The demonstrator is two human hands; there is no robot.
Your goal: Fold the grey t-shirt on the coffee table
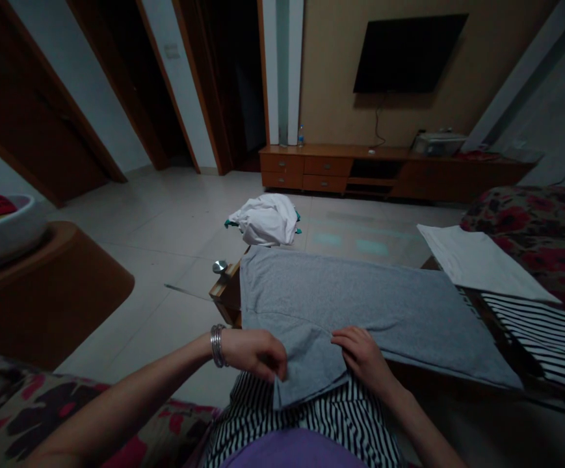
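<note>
A grey T-shirt (360, 299), folded lengthwise, lies across a low table, and its sleeve hangs toward me over the near edge. My left hand (255, 354), with bracelets at the wrist, pinches the left corner of the sleeve's hem. On the sleeve's other side, my right hand (363, 357) has its fingertips closed on the cloth near the sleeve seam; the thumb is partly hidden. Below the sleeve, black-and-white striped cloth covers my lap.
Right of the shirt lie a folded white garment (489, 263) and a striped garment (545, 341). Beyond the table, a white cloth heap (270, 220) rests on the floor. A metal knob (220, 266) stands at the table's left end. Flowered sofas (530, 214) flank me.
</note>
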